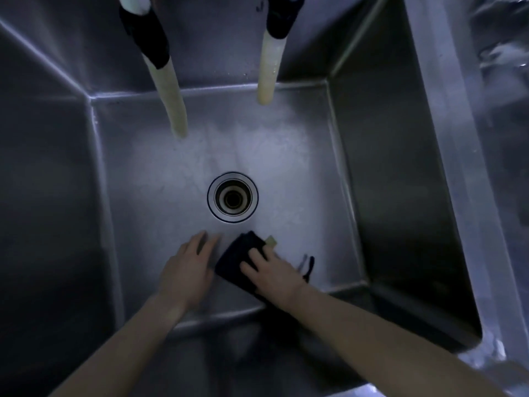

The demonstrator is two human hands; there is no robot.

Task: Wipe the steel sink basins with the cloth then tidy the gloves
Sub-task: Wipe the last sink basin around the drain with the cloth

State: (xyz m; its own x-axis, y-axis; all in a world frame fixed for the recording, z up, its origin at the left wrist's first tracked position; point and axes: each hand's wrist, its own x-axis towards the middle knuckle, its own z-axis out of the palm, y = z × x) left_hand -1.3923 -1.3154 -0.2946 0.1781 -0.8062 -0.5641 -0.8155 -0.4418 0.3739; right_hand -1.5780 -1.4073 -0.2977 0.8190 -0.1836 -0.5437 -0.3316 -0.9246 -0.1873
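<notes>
Wiping the floor of the steel sink basin (148, 173) with the dark cloth (236, 255)

The cloth lies flat on the basin floor, just on the near side of the drain (232, 197); the right hand (270, 272) presses down on it with its fingers spread flat, not curled round it; the left hand (186, 267) rests flat on the bare steel, also on the near side of the drain and a bit to the left, holding nothing; the two hands are apart. To do this well, I think the right hand should push down hard and go in slow rows, out from the drain to the walls and into the corners; two hoses (171, 90) hang on the far side of the drain; no gloves show.
</notes>
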